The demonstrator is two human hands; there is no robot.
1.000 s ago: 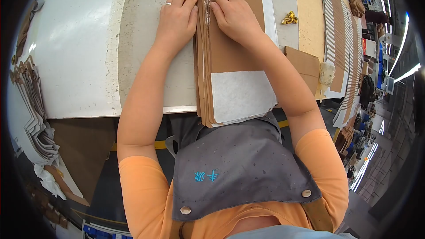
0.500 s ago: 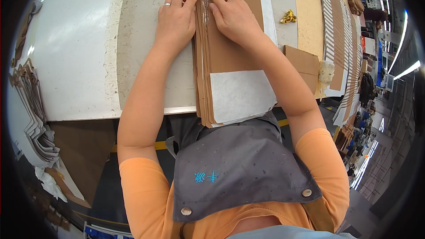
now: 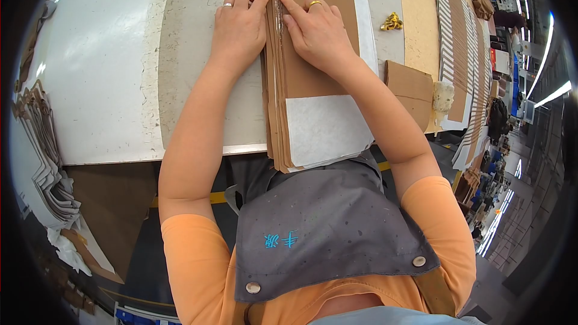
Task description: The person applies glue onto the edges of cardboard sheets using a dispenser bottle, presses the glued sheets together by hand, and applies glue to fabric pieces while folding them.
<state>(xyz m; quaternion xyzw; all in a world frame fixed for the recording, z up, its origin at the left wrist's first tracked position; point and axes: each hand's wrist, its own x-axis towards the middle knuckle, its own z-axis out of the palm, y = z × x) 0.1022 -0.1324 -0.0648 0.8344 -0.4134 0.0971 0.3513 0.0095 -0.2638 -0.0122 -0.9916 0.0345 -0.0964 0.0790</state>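
Note:
A stack of brown pieces [image 3: 316, 78] with a white sheet [image 3: 328, 129] at its near end lies on the worktable. Along its left side runs a raised, layered edge with a narrow strip on it. My left hand [image 3: 241, 30] rests at the left of this edge, index fingertip on it, the other fingers bent, a silver ring on one. From the right, my right hand [image 3: 319, 30] lies on the brown surface, index finger stretched to the strip and thumb apart from it. A yellow ring is on this hand. Neither hand is wrapped round anything.
The pale worktable [image 3: 102, 72] extends left. At the right are a gold-coloured crumpled object [image 3: 391, 21], a brown board [image 3: 409, 93], a whitish block [image 3: 444, 97] and striped strips [image 3: 447, 36]. Layered pieces [image 3: 45, 156] hang at the far left.
My right hand has shifted slightly down and back along the strip. My left hand has hardly moved, and the stack lies almost as before.

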